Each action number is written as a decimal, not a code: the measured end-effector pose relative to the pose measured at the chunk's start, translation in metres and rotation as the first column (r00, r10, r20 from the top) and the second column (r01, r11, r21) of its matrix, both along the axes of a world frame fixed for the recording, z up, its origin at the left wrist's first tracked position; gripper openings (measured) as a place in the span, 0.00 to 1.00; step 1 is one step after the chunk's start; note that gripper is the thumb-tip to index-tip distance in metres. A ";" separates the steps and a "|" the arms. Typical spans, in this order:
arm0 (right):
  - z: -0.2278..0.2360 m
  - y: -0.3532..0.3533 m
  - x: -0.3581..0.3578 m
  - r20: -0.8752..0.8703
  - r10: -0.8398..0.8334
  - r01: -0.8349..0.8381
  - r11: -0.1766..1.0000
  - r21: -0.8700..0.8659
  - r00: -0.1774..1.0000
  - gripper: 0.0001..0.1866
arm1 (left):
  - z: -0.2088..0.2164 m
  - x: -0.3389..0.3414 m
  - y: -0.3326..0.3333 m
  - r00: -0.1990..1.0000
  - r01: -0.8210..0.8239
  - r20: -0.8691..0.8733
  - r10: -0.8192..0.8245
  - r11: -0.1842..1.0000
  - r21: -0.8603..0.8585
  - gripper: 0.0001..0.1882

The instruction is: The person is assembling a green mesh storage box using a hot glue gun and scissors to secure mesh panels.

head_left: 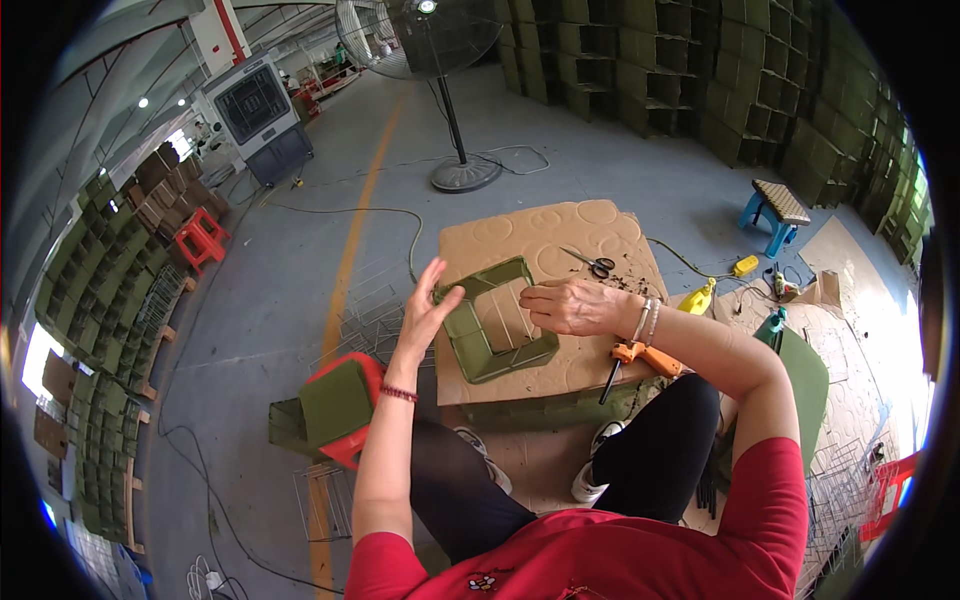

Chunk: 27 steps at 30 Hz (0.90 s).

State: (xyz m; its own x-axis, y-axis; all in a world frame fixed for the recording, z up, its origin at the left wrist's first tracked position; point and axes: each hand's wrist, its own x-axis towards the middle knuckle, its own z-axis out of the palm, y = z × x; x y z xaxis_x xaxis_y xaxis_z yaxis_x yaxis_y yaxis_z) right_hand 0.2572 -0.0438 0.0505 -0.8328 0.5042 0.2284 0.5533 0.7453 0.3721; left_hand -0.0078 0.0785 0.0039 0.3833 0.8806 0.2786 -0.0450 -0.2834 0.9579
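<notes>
A green open box frame [467, 345] lies on the cardboard-topped work surface [590, 370] before me, with thin wires crossing its middle. My left hand [428, 308] is at its left rim, fingers apart and thumb stretched toward the box. Over the right side of the box, my right hand [572, 306] has its fingers pinched together; whatever is between them is hidden. An orange glue gun [655, 360] rests by the near right edge of the cardboard, below my right wrist. Black-handled scissors [600, 267] lie beyond that hand, near scattered dark scraps.
A yellow bottle [698, 298] stands right of the work surface. A red stool [366, 372] bearing a green panel is at the left. Farther off are a pedestal fan [466, 175], a blue-legged stool [770, 215] and stacked green boxes [670, 60]. Cables cross the floor.
</notes>
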 end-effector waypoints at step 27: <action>-0.101 -0.008 -0.029 -0.970 -0.218 0.404 0.901 -0.157 0.110 0.08 | 0.019 0.055 -0.049 0.811 0.233 -0.502 0.300 0.622 0.747 0.19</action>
State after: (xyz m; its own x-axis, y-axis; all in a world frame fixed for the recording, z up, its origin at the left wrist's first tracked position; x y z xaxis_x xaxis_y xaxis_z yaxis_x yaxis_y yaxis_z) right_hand 0.2281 -0.0517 -0.0502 0.3194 0.5502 0.7715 0.7001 0.4116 -0.5834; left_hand 0.0475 0.0298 0.0226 0.6653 0.4618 0.5867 0.4118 -0.8824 0.2275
